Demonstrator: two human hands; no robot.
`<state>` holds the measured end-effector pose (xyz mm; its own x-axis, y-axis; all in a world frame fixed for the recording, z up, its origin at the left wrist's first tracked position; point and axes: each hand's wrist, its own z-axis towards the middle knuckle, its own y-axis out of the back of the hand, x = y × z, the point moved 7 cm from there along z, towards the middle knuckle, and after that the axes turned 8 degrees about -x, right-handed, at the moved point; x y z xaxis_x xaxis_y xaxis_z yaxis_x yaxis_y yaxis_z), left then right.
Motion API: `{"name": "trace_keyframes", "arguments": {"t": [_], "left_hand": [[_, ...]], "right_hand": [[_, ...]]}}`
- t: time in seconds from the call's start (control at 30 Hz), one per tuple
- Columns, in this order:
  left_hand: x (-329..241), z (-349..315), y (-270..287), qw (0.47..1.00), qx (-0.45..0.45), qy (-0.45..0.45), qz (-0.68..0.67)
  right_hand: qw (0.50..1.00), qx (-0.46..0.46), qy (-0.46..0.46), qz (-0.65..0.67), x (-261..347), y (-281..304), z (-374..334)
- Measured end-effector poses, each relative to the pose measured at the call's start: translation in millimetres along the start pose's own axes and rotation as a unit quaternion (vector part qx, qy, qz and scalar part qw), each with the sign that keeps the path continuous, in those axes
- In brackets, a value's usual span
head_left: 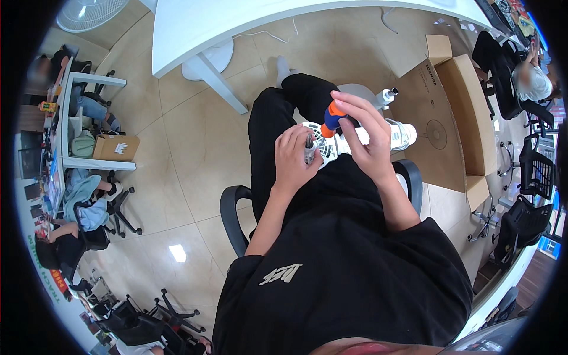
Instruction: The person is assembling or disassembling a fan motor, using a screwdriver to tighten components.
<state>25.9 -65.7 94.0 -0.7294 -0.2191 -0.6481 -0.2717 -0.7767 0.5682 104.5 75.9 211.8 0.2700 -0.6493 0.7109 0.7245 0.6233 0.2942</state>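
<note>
A white fan body with a slotted round end lies across my lap. Against that slotted end rests my left hand, its fingers curled round the edge and gripping it. Above the same end, my right hand holds a screwdriver by its orange and blue handle. The screwdriver slants down toward the slotted end, close to my left fingers. Its tip is hard to make out. A dark part shows beside my left fingertips.
An open cardboard box stands on the floor at my right. A white piece with a metal tube is beyond the fan body. The white table lies ahead, its leg reaching the floor. Chair armrests flank me; people sit farther off.
</note>
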Motion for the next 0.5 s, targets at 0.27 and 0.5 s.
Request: {"name": "trace_keyframes", "arguments": {"t": [0.27,0.5], "left_hand": [[-1,1,-1,1.000,0.004,-0.009,0.004],[-1,0,-1,1.000,0.006,-0.002,0.007]], "right_hand": [[0.996,-0.073,0.001,-0.048,-7,5,-13],[0.999,0.001,-0.014,0.045,-9,-1,-11]]}}
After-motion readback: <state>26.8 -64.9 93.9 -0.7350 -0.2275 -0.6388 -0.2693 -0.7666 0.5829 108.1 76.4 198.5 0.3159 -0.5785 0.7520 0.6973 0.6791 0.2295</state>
